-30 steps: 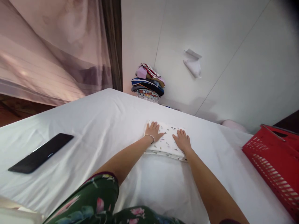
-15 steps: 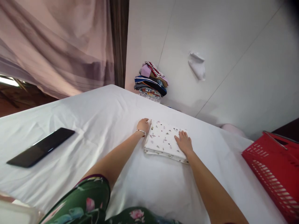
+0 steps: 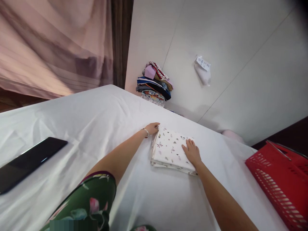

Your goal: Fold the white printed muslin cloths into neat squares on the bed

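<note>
A folded white cloth (image 3: 169,148) printed with small leaves and figures lies on the white-sheeted surface (image 3: 134,199) in front of me. My left hand (image 3: 152,128), with a bracelet at the wrist, has its fingers closed on the cloth's far left corner. Flat on the right part of the same cloth rests my right hand (image 3: 192,152), fingers stretched out. Several layers show along the near and left edges of the fold.
To the left lies a black flat device (image 3: 31,162). A red plastic basket (image 3: 276,183) stands at the right. Stacked folded clothes (image 3: 155,83) sit by the wall beyond the far edge. A small plastic packet (image 3: 202,72) hangs on the wall, and a curtain (image 3: 55,48) covers the left.
My left hand has shifted from the cloth's left edge to its far left corner, fingers now pinched there. My right hand stays flat on top. The whole view has tilted slightly.
</note>
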{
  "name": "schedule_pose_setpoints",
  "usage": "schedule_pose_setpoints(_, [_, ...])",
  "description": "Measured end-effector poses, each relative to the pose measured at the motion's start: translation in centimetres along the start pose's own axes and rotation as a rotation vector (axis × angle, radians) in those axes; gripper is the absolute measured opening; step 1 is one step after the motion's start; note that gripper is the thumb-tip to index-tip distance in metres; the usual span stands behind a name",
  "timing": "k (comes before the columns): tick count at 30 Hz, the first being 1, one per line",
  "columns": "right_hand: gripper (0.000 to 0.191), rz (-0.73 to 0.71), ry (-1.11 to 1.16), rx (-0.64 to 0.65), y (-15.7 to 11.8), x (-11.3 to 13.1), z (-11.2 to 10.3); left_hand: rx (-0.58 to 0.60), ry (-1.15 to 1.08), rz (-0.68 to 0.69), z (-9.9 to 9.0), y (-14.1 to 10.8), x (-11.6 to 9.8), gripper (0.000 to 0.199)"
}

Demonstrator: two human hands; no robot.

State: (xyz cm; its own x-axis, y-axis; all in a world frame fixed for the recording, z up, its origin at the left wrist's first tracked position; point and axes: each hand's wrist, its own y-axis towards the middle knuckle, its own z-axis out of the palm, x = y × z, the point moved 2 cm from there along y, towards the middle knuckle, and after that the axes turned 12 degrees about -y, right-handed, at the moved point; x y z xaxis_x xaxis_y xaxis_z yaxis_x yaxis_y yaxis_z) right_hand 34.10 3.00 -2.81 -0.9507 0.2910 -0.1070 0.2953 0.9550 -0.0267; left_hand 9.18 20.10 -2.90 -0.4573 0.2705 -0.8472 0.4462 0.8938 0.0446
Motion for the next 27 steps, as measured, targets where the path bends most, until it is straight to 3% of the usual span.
schedule_pose_setpoints(5, [0.065,-0.001,-0.012,-0.018,0.1,-0.1,0.4,-0.052,-0.018,0.053,0.0,0.6,0.7,0.037])
schedule_pose_setpoints(15, [0.062,0.000,-0.035,-0.014,0.1,-0.1,0.1,-0.074,-0.142,0.001,-0.2,0.9,1.4,0.039])
schedule_pose_setpoints(18, [0.062,0.005,-0.048,0.003,0.0,0.0,0.1,-0.127,-0.176,-0.033,-1.2,-0.8,0.9,0.038])
schedule_pose_setpoints(23, [0.062,0.002,-0.052,0.017,0.4,-0.3,-0.2,-0.148,-0.193,-0.098,-1.8,-5.8,0.0,0.031])
schedule_pose_setpoints(27, [0.062,0.009,0.017,0.165,0.8,-0.2,-2.0,-0.104,-0.195,-0.154,-1.1,-9.6,-0.7,0.027])
